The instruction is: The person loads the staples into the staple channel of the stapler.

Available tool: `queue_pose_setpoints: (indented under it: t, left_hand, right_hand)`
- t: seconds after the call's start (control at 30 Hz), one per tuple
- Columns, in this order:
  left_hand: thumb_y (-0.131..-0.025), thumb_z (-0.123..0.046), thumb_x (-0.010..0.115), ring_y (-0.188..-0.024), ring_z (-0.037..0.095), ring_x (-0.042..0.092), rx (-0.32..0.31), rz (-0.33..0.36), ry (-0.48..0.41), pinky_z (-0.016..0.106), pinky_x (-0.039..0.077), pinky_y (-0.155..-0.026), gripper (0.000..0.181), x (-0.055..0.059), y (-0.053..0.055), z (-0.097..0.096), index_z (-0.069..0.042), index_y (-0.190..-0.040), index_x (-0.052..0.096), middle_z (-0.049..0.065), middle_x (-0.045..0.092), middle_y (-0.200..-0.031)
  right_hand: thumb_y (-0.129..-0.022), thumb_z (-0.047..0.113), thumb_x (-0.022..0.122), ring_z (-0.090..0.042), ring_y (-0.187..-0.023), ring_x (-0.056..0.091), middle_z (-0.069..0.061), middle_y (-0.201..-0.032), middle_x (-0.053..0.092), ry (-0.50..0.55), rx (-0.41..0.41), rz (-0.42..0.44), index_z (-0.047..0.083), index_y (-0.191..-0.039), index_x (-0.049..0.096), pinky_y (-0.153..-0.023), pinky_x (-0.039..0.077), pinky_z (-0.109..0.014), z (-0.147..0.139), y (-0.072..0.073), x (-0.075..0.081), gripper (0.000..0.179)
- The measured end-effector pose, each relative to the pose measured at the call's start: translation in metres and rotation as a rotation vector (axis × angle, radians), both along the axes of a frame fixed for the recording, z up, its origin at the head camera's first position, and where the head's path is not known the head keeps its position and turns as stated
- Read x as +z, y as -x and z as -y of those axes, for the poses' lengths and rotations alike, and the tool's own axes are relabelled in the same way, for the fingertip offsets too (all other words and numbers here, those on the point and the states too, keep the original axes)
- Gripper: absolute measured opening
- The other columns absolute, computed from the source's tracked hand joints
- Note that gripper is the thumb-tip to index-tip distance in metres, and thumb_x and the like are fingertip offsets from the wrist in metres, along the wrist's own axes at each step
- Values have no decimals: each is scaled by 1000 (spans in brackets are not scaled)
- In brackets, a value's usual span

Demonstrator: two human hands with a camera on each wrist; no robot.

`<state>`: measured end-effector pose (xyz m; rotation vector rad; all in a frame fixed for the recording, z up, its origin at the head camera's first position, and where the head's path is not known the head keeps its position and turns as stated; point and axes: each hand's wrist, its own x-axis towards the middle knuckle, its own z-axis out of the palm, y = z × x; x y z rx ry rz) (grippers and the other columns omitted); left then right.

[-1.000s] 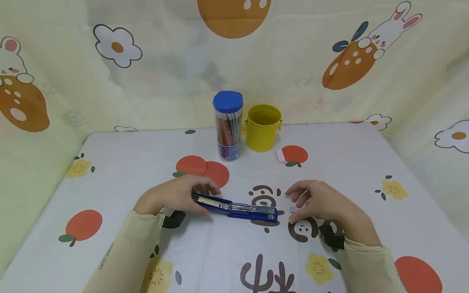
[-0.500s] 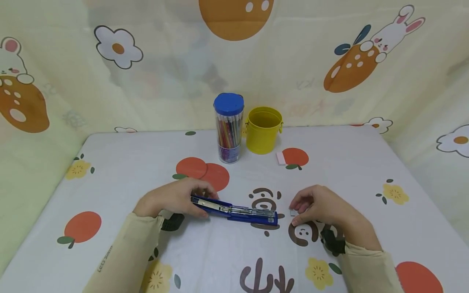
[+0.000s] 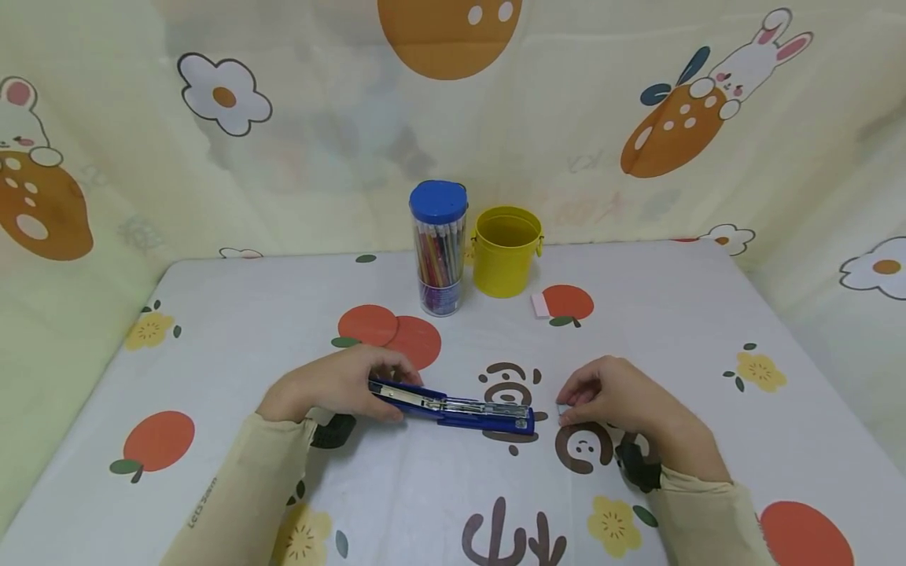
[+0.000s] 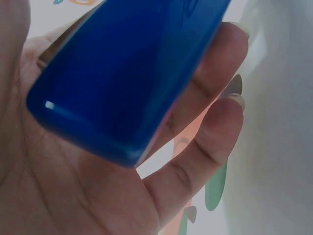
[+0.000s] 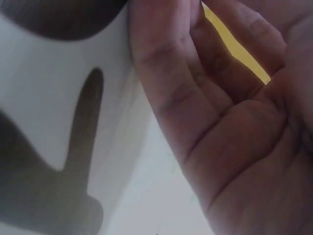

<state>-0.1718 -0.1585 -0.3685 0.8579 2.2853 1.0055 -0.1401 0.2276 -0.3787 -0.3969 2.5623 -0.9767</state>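
A blue stapler (image 3: 473, 413) lies opened out on the table, its metal staple channel exposed. My left hand (image 3: 338, 384) grips its left end between thumb and fingers; in the left wrist view the blue plastic end (image 4: 122, 78) lies across the palm. To the right of the stapler, apart from it, my right hand (image 3: 617, 395) pinches a small silvery strip (image 3: 563, 409), which looks like a row of staples. Most of that strip is hidden by the fingers. The right wrist view shows the bent fingers (image 5: 168, 73) but not the strip.
At the back stands a clear tub of pencils (image 3: 439, 251) with a blue lid. Touching distance to its right is a yellow bucket (image 3: 504, 263). A small pale pink block (image 3: 540, 306) lies in front of the bucket. A patterned cloth covers the table (image 3: 233, 314).
My right hand has lowered onto the small silvery strip, and its thumb and fingers have closed on it. The left hand still holds the stapler in nearly the same place.
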Motion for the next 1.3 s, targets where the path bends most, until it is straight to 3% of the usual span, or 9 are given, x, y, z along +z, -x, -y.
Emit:
queue_pose_setpoints:
  t: [0.57, 0.9, 1.3]
  left_hand:
    - [-81, -18, 86, -95, 16, 61, 5, -9, 13, 38, 48, -88, 36, 0, -1, -1, -24, -113, 70, -14, 68, -108]
    - [-81, -18, 86, -95, 17, 61, 2, -15, 9, 38, 48, -88, 35, 0, -1, -3, -24, -112, 70, -14, 67, -107]
    - [-81, -18, 86, -95, 16, 61, 4, -8, 15, 39, 48, -89, 36, -1, -1, -3, -24, -112, 69, -14, 67, -108]
  right_hand:
    - [-80, 21, 87, -16, -70, 62, 5, -75, 67, 29, 73, 0, 14, -89, 77, -66, 54, -29, 2, 3, 2, 15]
    - [-81, 22, 87, -19, -71, 66, 4, -79, 71, 97, 64, 1, 13, -90, 77, -68, 56, -29, 3, 2, 7, 16]
    - [-81, 21, 86, -20, -73, 67, 3, -81, 71, 197, 115, -7, 11, -91, 76, -69, 57, -29, 15, -2, 13, 17]
